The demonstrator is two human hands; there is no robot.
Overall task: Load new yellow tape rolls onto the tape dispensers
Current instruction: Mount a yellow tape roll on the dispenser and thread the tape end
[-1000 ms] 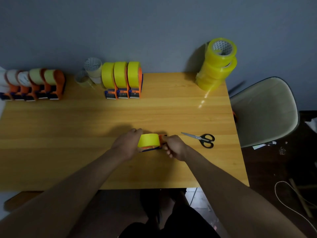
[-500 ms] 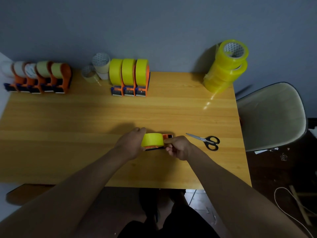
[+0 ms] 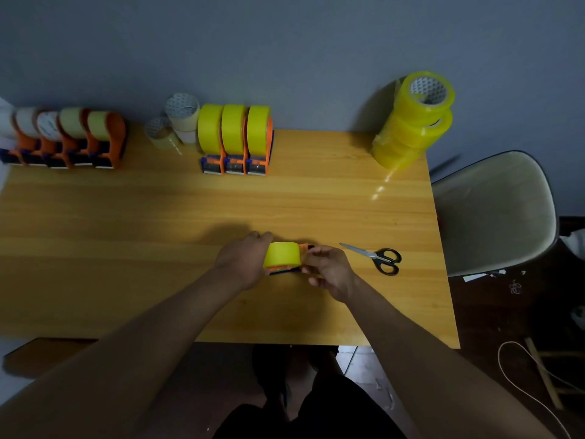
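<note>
I've got the dispenser (image 3: 286,270) down on the tabletop (image 3: 126,248), just left of the scissors (image 3: 376,256), with a yellow tape roll (image 3: 282,254) seated on it. My left hand (image 3: 243,263) is wrapped over the far side of that roll, fingers curled round it, pinning it down. My right hand (image 3: 329,270) is at the dispenser's orange front end, fingers curled and pinching there; whether they have the tape's loose end or just the plastic, I can't tell from here.

So I'd call this the threading step: roll is on the hub, and the free end needs feeding toward the cutter. Next move, I reckon, calls for a steady left-hand hold while the right draws the end forward without letting it stick back on itself.

Far behind the scissors, three loaded dispensers (image 3: 235,141) stand in a row by the wall. Further left of those, a row of dispensers with pale rolls (image 3: 68,137) looks undone. Fresh yellow rolls (image 3: 411,122) are stacked behind the scissors to the right, at the back corner.
</note>
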